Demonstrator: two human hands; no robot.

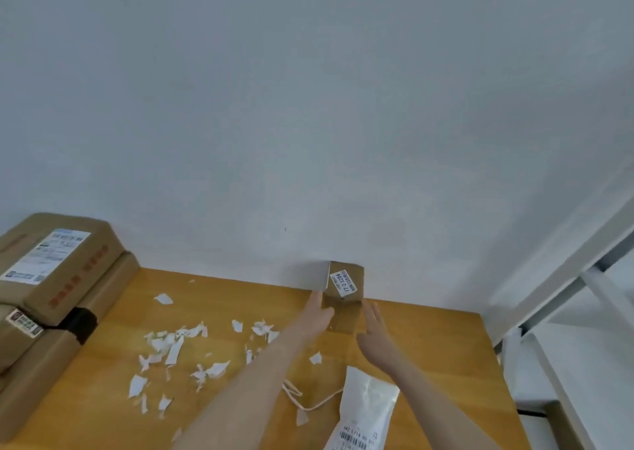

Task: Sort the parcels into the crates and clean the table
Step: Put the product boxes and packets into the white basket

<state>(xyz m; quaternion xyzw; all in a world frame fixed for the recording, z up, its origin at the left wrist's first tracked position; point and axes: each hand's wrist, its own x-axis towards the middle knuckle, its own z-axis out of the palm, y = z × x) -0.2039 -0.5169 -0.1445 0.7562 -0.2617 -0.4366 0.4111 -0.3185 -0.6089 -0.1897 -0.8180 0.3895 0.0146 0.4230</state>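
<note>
A small brown cardboard parcel (pixel 344 298) with a white label stands at the far edge of the wooden table (pixel 429 340), against the wall. My left hand (pixel 317 314) presses flat on the parcel's left side. To the parcel's right, my right hand (pixel 374 334) has its fingers straight and lies close to that side; contact is unclear. A white plastic mailer (pixel 365 412) with a barcode label lies near the table's front, below my right arm. Several torn white paper scraps (pixel 178 343) are scattered over the table's middle.
Stacked large cardboard boxes (pixel 58 278) fill the table's left side. A thin white cord (pixel 308 402) lies between my forearms. A white metal shelf frame (pixel 562 298) stands to the right of the table. The white wall rises directly behind.
</note>
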